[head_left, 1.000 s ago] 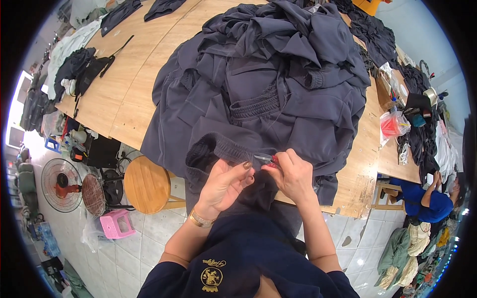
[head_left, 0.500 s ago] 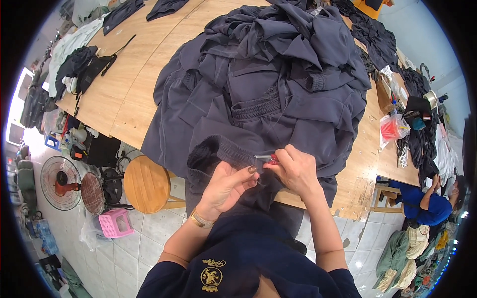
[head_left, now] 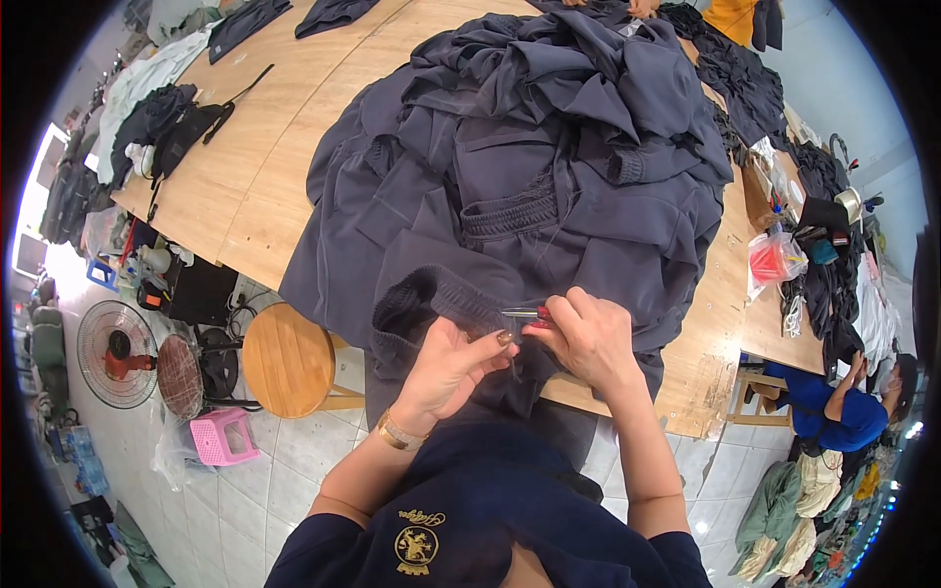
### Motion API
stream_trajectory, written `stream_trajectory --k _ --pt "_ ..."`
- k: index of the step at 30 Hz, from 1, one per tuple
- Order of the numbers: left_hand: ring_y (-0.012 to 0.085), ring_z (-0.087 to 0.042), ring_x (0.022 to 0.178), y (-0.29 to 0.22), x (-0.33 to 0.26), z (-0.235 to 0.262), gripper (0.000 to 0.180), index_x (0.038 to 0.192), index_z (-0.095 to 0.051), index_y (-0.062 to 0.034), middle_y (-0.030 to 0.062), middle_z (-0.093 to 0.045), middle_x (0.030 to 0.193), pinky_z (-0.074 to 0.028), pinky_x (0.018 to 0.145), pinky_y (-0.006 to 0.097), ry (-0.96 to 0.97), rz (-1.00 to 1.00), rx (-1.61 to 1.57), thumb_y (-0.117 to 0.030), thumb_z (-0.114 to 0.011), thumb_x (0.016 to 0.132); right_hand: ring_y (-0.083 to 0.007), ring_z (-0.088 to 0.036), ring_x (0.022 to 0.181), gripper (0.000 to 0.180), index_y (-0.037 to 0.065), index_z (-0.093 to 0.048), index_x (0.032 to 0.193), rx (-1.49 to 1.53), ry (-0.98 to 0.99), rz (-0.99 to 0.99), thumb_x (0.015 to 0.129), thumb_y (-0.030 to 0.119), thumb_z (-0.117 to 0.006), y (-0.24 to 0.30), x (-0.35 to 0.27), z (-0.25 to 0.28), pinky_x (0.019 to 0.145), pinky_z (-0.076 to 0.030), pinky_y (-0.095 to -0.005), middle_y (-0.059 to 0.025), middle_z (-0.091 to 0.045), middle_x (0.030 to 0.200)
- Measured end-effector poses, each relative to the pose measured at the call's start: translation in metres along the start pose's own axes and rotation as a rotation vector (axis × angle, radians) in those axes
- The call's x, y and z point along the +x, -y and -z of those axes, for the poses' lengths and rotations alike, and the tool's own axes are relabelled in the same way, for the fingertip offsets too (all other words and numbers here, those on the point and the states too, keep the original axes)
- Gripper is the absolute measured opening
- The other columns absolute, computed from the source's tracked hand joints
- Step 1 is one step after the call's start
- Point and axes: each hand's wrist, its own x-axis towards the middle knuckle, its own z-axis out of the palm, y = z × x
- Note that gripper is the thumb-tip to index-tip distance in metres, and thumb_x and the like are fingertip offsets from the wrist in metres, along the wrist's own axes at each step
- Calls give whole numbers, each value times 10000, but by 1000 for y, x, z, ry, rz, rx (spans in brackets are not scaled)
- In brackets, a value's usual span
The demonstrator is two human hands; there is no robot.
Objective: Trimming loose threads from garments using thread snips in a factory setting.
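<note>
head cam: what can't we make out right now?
All head view:
- Snips: handles mostly hidden inside the right hand.
- Left hand: any thread between the fingertips is too fine to tell.
- Gathered elastic edge: partly covered by left hand.
- Far co-worker's hand: arm cut off by top edge.

Wearer's hands (head_left: 446, 374) (head_left: 594, 341), two; red-handled tool (head_left: 526, 313), one; gold-toned wristband (head_left: 397, 433), one; red-centred fan (head_left: 119, 345), one; light-wood round stool (head_left: 286, 359), one; pink stool (head_left: 209, 438), one.

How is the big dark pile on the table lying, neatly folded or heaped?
Heaped: the dark garments overlap in crumpled layers, with gathered elastic bands facing different ways.
</note>
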Motion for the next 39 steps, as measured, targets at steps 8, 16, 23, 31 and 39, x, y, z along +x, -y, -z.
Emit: stream_trajectory --k 8,16,23,31,39 --pt "154 -645 817 5 2 -3 264 1088 -528 6 99 -636 1001 -519 683 252 -8 -73 83 1 -633 845 -203 -502 498 315 86 -536 746 -61 3 12 711 335 -726 5 6 8 464 -401 -312 -40 -439 655" --pt "153 -645 808 5 3 -4 258 1083 -531 3 97 -638 992 -518 682 247 -13 -84 127 3 -632 846 -202 -502 493 310 85 -531 740 -75 27 11 714 324 -728 6 6 9 463 -402 -308 -40 -441 648" --pt "159 -645 825 2 3 0 255 1082 -529 -10 86 -638 977 -521 694 252 -5 -62 57 -1 -630 848 -221 -522 513 303 77 -541 755 -7 63 -78 739 325 -713 3 -4 8 477 -407 -320 -47 -484 668" --pt "160 -649 812 6 3 -2 270 1086 -521 -1 94 -638 973 -526 689 255 -4 -68 90 -6 -639 843 -222 -518 507 312 75 -552 774 -13 60 -53 726 335 -718 6 -4 7 475 -405 -322 -48 -476 662" --pt "172 -654 810 10 2 -2 290 1096 -497 17 111 -635 974 -536 686 260 -30 -89 145 5 -635 842 -203 -491 495 303 97 -547 748 -91 60 6 710 340 -723 8 0 13 477 -396 -306 -31 -460 640"
